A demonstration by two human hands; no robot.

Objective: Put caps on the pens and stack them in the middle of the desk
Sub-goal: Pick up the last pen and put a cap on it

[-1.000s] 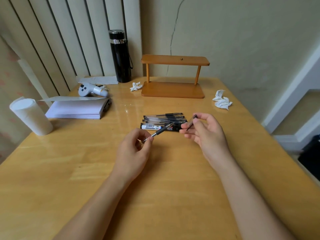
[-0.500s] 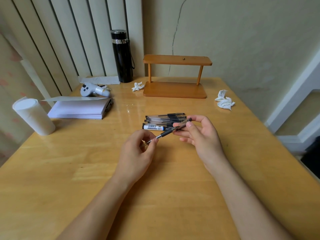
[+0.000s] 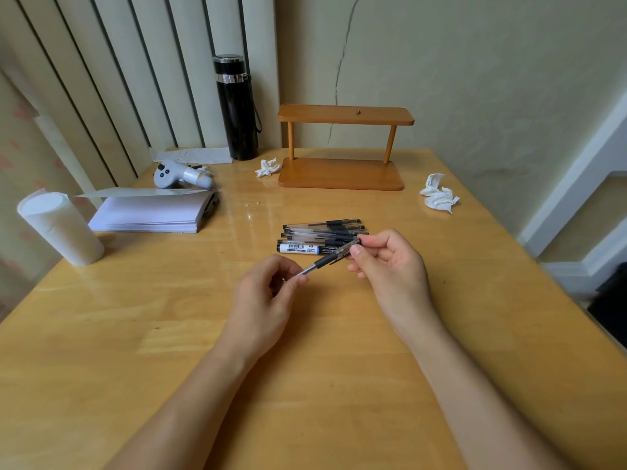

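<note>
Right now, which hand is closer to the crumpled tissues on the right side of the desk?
Right. The right hand sits just inward of the crumpled tissues; the left hand is farther across the desk.

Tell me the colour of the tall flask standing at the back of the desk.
In the head view, the flask is black with a silver band below its lid.
</note>
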